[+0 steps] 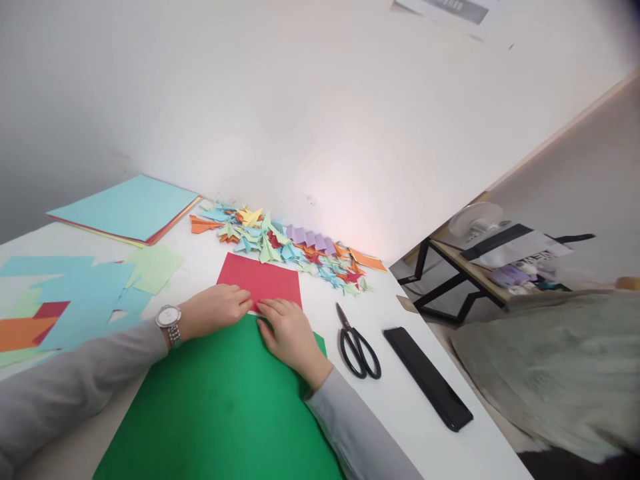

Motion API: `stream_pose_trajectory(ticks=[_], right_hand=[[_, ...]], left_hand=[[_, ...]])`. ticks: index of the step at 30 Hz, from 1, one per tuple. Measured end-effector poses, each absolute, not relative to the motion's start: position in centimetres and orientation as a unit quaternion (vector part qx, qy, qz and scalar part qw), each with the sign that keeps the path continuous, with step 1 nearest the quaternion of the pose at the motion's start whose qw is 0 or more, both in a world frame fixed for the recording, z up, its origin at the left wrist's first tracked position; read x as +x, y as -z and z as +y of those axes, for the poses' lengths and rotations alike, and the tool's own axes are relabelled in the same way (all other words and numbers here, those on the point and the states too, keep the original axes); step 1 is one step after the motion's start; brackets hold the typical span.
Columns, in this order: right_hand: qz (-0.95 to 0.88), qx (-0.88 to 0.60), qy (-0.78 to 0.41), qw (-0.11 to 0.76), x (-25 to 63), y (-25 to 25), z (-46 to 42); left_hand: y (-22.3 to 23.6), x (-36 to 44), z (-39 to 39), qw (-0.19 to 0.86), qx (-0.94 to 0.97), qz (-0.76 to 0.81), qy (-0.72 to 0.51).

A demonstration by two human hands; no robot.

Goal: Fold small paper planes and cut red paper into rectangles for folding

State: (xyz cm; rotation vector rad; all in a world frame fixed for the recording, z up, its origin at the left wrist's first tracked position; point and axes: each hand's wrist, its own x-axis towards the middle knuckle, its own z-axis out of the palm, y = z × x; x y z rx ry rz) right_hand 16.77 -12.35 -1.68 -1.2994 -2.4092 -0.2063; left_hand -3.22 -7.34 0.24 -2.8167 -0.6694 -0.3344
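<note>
Pressing at the near edge of a red paper sheet point(260, 275), the left hand point(223, 305) and right hand point(289, 332) sit just beside each other; whether they're pinching it, I can't tell. That sheet's at the far end of the green sheet point(220, 407), before folded paper planes point(270, 251). Lettering on the bag point(543, 245) at right and the wall notice point(450, 9)? Too blurred to read.
</note>
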Motion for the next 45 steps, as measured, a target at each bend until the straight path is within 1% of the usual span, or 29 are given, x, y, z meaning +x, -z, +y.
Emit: stream_pose_trajectory(ticks=[2, 4, 10, 13, 17, 27, 33, 36, 39, 42, 45], right_hand=[[-0.858, -0.469, 0.066, 0.198, 15.7, 1.8, -11.6], [-0.855, -0.465, 0.101, 0.205, 15.4, 2.2, -11.1], [-0.861, -0.414, 0.198, 0.217, 15.9, 2.9, -11.1], [-0.859, -0.396, 0.223, 0.235, 15.7, 2.8, -11.2], [-0.857, -0.379, 0.242, 0.254, 15.5, 2.4, -11.3], [-0.843, -0.374, 0.252, 0.293, 17.8, 1.1, -11.7], [-0.811, -0.424, 0.271, 0.299, 21.3, 1.0, -11.1], [-0.773, -0.466, 0.277, 0.33, 22.2, 1.0, -10.9], [-0.771, -0.458, 0.254, 0.362, 21.4, 1.0, -11.2], [-0.82, -0.421, 0.215, 0.324, 19.6, 1.0, -11.5], [-0.845, -0.383, 0.221, 0.301, 17.8, 1.2, -11.8]], left_hand=[[-0.1, -2.9, -7.2, 0.154, -0.965, -0.193, 0.087], [0.2, -3.1, -7.1, 0.173, -0.963, -0.178, 0.107], [1.3, -2.8, -7.1, 0.179, -0.943, -0.181, 0.213], [1.7, -2.3, -7.0, 0.181, -0.935, -0.175, 0.25], [2.0, -2.2, -7.0, 0.183, -0.931, -0.159, 0.272], [0.9, -3.8, -6.6, 0.18, -0.917, -0.15, 0.323], [0.0, -4.9, -5.8, 0.224, -0.899, -0.164, 0.337], [0.1, -5.1, -5.7, 0.221, -0.898, -0.169, 0.342], [0.3, -5.0, -5.7, 0.198, -0.905, -0.171, 0.335], [0.4, -4.5, -6.1, 0.199, -0.909, -0.152, 0.334], [0.5, -3.6, -7.0, 0.207, -0.91, -0.138, 0.332]])
